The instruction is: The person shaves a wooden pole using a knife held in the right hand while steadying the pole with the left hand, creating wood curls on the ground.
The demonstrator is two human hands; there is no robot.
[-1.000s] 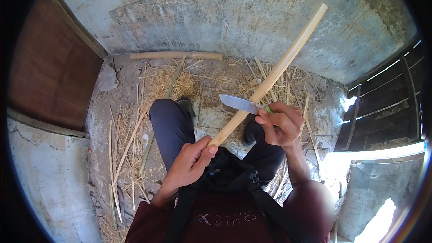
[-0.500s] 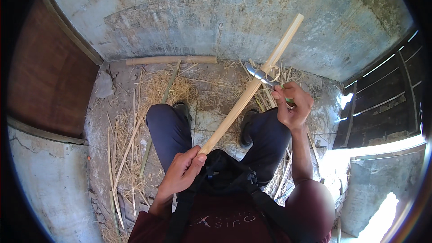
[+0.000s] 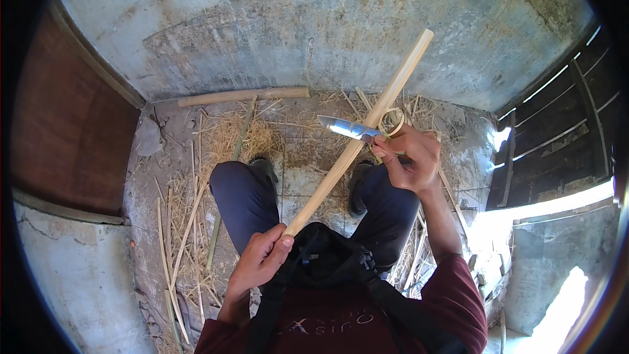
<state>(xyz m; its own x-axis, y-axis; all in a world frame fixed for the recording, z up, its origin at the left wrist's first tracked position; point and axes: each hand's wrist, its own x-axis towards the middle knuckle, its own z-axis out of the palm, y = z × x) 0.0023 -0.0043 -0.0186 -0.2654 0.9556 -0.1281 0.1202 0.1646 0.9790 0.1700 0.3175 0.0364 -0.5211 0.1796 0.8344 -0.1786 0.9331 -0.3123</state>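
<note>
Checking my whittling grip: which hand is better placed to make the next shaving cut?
Right. The right hand grips the knife with its blade against the bamboo strip; the left hand only holds the strip's near end.

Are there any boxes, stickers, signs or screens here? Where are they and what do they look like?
No boxes, signs or screens.
Printed mark: on the chest of the dark red shirt, at the bottom edge of the picture; a short row of pale letters, seen upside down.
</note>
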